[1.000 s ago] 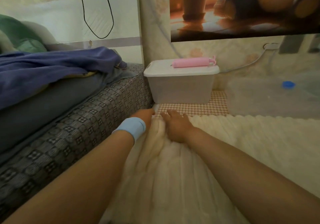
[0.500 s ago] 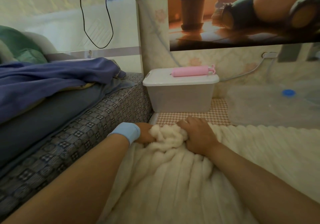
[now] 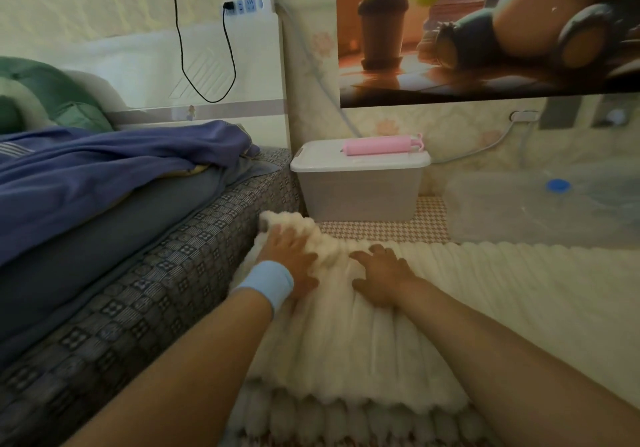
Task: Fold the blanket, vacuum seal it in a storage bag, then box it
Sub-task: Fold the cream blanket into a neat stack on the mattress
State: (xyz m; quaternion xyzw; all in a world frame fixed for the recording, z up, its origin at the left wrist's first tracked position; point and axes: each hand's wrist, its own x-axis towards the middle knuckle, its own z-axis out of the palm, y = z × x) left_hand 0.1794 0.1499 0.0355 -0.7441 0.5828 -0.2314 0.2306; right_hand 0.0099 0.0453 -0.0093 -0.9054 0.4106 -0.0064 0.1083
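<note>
A cream, ribbed, fluffy blanket (image 3: 363,349) lies spread on the floor, with a folded layer on top whose scalloped edge ends near me. My left hand (image 3: 287,256), with a light blue wristband, lies flat on the bunched far-left corner by the bed. My right hand (image 3: 381,273) rests palm down beside it, fingers spread. Neither hand holds anything. A translucent storage box (image 3: 360,194) with its lid on stands just beyond, and a pink hand pump (image 3: 381,145) lies on the lid. The clear vacuum bag (image 3: 502,214) with a blue valve (image 3: 557,185) lies at the right by the wall.
A bed with a patterned mattress side (image 3: 156,273) runs along the left, touching the blanket's edge, with a blue-purple cover (image 3: 104,162) on it. A checked mat (image 3: 381,230) shows between blanket and box. A black cable (image 3: 180,31) hangs on the wall.
Half a second ago both hands clutched a bunch of the blanket's far corner. Their fingers have since opened and they now lie flat on it, a little farther apart.
</note>
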